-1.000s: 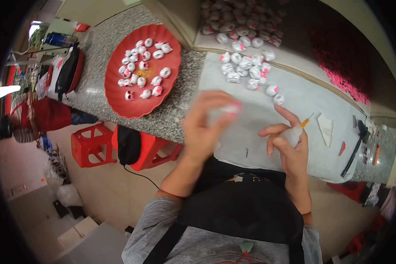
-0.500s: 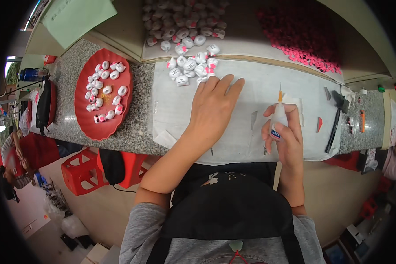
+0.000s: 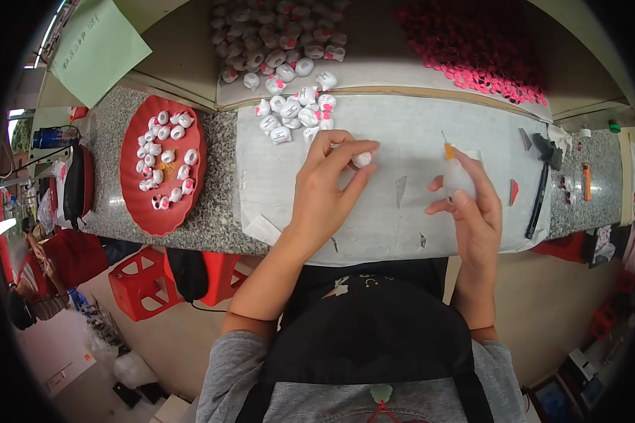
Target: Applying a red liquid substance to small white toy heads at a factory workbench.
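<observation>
Piece, white: sitting pinched between thumb and fingers of the left hand, over the sheet covering the counter. Bottle: being held in the curled right hand, orange tip pointing toward the counter's far edge. Pile, similar pieces: lying at the sheet's far left corner and continuing onto the shelf. Plate, red: resting left of the sheet, carrying more. Pink parts: covering the shelf's right side. Black tool: lying near the sheet's right edge.

White bead, pale needle-tipped bottle
</observation>
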### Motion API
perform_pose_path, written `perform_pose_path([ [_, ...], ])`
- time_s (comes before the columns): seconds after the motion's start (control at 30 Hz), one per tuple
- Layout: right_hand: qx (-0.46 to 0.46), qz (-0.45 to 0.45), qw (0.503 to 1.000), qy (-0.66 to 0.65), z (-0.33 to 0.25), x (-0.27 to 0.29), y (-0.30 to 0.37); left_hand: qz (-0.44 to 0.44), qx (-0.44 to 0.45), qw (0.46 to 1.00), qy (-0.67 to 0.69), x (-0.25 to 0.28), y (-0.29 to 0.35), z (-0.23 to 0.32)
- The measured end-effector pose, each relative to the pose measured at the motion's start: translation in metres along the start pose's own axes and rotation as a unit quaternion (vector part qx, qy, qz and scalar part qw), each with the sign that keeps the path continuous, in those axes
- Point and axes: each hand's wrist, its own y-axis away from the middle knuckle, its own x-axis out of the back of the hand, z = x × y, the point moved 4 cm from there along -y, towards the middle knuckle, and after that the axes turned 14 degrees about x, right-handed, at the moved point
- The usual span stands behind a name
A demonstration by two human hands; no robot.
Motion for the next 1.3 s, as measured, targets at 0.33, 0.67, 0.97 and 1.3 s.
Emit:
perform_pose_path([
  [0.33, 0.200, 0.049, 0.978, 0.004, -0.035, -0.004, 0.001, -0.089, 0.041, 0.887, 0.452, -0.006, 0.023, -0.016],
  [0.67, 0.358, -0.068, 0.907, 0.208, -0.049, -0.040, 0.021, -0.077, 0.077, 0.849, 0.518, 0.000, 0.031, -0.018],
  [0.97, 0.374, -0.058, 0.899, 0.219, -0.047, -0.044, 0.027, -0.103, 0.051, 0.843, 0.525, 0.001, 0.033, -0.019],
  [1.3, 0.368, -0.105, 0.896, 0.228, -0.047, -0.043, 0.026, -0.096, 0.057, 0.850, 0.515, -0.001, 0.033, -0.018],
])
